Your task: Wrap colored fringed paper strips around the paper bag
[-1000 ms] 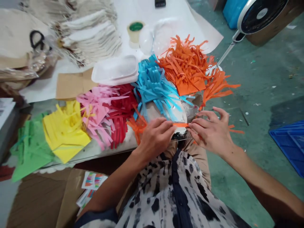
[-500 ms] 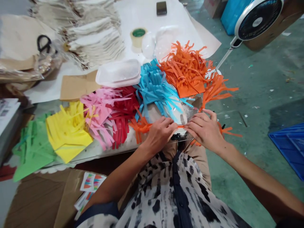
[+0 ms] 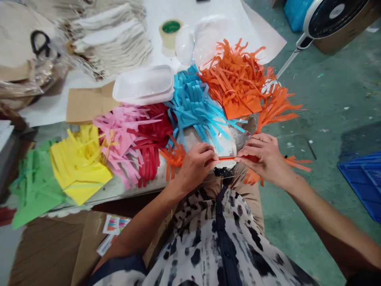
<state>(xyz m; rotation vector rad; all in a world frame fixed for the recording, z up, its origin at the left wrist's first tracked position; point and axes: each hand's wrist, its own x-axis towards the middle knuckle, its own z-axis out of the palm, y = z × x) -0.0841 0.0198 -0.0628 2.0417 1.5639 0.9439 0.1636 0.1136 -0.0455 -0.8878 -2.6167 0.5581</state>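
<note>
My left hand [image 3: 198, 163] and right hand [image 3: 264, 159] are both grasping one orange paper tassel [image 3: 226, 159], pinched by the fingertips at the front edge of the table [image 3: 127, 192], above my lap. Between my hands its middle is a thin, straight cord; loose fringe shows beyond each hand. I judge it partly shaped: the middle is narrowed, but I see no tie or loop on it, and cannot tell whether the rolling is finished.

The other fringed paper is cut but lies in loose heaps. From left to right: green paper [image 3: 37, 186], yellow paper [image 3: 80, 163], pink paper [image 3: 120, 135], red paper [image 3: 151, 119], blue paper [image 3: 196, 107] and a large orange heap [image 3: 238, 83].

Behind the heaps are brown card [image 3: 89, 103], a clear plastic box [image 3: 144, 83], a roll of tape [image 3: 170, 33] and stacked pale cloth [image 3: 113, 43]. To the right, a white-rimmed fan [image 3: 331, 18] and a blue crate [image 3: 361, 182] stand out against a green floor [image 3: 321, 190] dotted with scraps.
</note>
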